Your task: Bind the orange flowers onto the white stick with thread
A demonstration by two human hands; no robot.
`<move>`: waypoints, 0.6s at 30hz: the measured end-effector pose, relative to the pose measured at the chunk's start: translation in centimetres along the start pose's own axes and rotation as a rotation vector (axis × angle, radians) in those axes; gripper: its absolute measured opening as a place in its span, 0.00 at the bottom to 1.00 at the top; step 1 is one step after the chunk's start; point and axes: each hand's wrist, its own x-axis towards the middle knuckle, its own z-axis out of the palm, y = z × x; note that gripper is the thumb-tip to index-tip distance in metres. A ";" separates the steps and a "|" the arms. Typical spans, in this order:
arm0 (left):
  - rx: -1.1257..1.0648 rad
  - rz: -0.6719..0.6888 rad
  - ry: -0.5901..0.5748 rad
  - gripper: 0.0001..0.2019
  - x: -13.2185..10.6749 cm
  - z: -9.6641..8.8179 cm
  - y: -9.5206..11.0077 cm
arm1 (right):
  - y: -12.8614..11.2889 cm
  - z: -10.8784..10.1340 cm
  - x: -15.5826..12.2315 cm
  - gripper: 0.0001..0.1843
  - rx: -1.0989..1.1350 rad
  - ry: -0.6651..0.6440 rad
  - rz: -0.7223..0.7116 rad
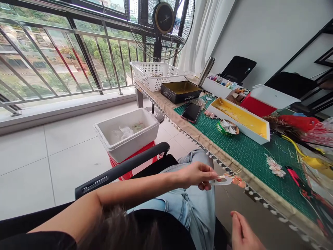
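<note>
Just off the edge of a green gridded cutting mat (249,163), above light-blue denim jeans (194,194), the left hand (195,175) pinches a flat white looped plastic piece (221,181) between thumb and fingers. Small peach-coloured petals on fine wire (238,181) extend from its far end. Its long axis lies nearly level, running rightward from the left hand toward a beige runner trimmed with white pom-poms (192,130). The right hand (243,232), empty, fingers loosely together, lies below the petals and apart from them, so the left hand is the nearer. Farther along the mat lie a pale pink flower spray (275,166) and a long white tray with a yellow interior (239,119).
</note>
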 end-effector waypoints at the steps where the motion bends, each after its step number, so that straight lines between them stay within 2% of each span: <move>1: -0.031 -0.014 -0.020 0.15 0.1 0.1 0.0 | -0.4 0.7 -0.1 0.24 0.026 -0.022 0.009; 4: -0.057 -0.036 -0.014 0.18 0.2 0.3 -0.2 | -1.6 2.4 -0.3 0.31 0.104 -0.085 0.017; 6: -0.059 -0.053 0.025 0.18 0.2 0.2 -0.2 | -2.2 3.0 -0.4 0.33 0.134 -0.117 0.001; 8: -0.050 -0.082 0.047 0.18 0.2 0.1 -0.1 | -2.5 3.0 -0.5 0.33 0.158 -0.150 -0.013; 12: 0.009 -0.108 0.014 0.18 -0.2 0.0 0.2 | -3.0 2.4 -0.2 0.33 0.184 -0.220 -0.051; 15: 0.199 -0.078 -0.098 0.13 -1.2 0.6 0.6 | -4.0 1.6 1.8 0.30 0.187 -0.268 -0.095; 18: 0.558 0.049 -0.226 0.08 -2.9 1.8 1.3 | -5.6 -0.3 5.8 0.24 0.168 -0.265 -0.127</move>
